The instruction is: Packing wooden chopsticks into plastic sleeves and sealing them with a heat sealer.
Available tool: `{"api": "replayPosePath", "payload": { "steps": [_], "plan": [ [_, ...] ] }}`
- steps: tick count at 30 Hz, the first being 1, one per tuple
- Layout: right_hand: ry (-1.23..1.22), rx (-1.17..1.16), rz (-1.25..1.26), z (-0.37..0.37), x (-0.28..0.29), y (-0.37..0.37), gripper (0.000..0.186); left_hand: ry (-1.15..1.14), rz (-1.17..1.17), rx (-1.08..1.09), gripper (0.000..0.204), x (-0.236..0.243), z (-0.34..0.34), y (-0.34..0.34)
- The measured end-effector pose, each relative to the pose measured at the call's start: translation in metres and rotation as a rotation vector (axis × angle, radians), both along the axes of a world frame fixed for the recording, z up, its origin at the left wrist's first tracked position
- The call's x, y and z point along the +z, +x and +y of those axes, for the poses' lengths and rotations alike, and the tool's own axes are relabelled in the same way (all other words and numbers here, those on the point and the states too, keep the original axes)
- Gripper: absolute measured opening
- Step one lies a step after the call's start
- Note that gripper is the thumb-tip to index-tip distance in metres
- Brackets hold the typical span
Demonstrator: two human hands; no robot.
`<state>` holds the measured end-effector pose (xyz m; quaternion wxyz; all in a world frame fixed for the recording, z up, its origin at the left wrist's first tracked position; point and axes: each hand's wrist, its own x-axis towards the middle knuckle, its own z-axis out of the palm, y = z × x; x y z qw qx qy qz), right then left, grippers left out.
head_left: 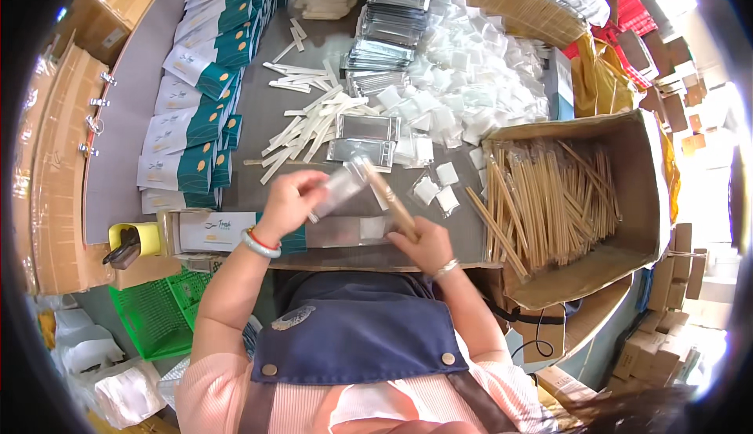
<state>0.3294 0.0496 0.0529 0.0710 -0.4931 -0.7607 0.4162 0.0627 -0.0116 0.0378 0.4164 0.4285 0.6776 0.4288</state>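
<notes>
Nearest, the right hand gripped a pair of wooden chopsticks, tips aimed into the clear sleeve pinched open by the left hand. Right, a cardboard box kept more chopsticks within reach; farther, white packets lay heaped.

Bright daylight floods in from the right, blowing out that edge to white glare; fisheye bending curves the dark rim, and the moving hands blur slightly.
</notes>
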Motion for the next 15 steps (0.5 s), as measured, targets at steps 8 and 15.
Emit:
{"api": "replayPosePath", "payload": {
  "steps": [8, 15],
  "plan": [
    [-0.773, 0.003, 0.515, 0.015, 0.007, 0.025, 0.030, 0.303, 0.756, -0.274, 0.034, 0.009, -0.025, 0.046],
    [-1.085, 0.186, 0.430, 0.013, -0.001, 0.022, 0.034, 0.176, -0.579, 0.228, 0.027, 0.008, -0.038, 0.044]
  ]
}}
